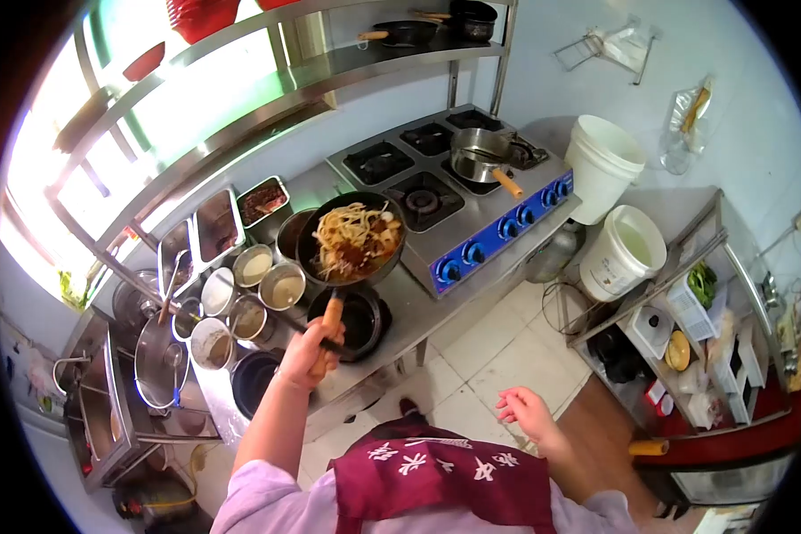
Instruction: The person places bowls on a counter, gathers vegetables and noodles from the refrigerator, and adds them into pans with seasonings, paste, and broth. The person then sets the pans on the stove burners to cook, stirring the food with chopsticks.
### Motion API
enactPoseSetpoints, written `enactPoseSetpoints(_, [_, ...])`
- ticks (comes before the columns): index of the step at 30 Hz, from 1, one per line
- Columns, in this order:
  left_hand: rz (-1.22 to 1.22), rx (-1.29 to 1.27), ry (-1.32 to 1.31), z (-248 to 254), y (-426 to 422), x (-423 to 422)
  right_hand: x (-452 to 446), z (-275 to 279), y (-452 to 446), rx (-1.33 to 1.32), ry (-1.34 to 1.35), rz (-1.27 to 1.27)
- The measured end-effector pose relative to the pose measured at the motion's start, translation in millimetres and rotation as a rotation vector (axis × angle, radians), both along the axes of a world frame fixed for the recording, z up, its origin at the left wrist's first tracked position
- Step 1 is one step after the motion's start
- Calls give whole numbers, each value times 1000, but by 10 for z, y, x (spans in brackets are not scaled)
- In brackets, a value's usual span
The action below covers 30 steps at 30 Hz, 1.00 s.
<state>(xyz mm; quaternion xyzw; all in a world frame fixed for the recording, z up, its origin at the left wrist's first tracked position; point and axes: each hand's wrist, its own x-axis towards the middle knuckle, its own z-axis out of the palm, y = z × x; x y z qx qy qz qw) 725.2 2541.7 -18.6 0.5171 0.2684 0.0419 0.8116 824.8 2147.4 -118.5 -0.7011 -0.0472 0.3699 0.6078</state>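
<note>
With the fingers of my left hand (310, 358) wrapped firmly round its wooden handle (333, 314), I hold the food-filled black pan (392, 257) over the steel desk (408, 326) beside the stove (489, 237), my right hand (529, 412) hanging loosely curled above the floor (458, 334).

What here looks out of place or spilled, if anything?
Nothing clearly stands out. The left hand holds the pan with its food inside the rim; the saucepan sits upright on the stove. Pale marks on the counter's near-left corner may be spills or glare.
</note>
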Motion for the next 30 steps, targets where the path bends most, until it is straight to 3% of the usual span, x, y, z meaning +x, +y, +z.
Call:
enactPoseSetpoints(6, [-90,-105,-77,-398,49,1357,494,-25,-266,-103,-61,-93])
enactPoseSetpoints(11, [-93,-37,61,-563,170,2121,985,-39,-381,-271,26,-172])
enactPoseSetpoints(18, [-85,4,96,-661,155,2664,1580,-72,-275,-258,26,-154])
enactPoseSetpoints(24, [-38,15,122,-547,-13,2787,2209,-153,-113,-227,-55,36])
enactPoseSetpoints(27, [-23,46,168,-512,-78,2813,2601,-299,194,-288,-170,149])
enactPoseSetpoints(30, [7,90,258,-531,-116,2860,2945,-331,788,-374,-661,422])
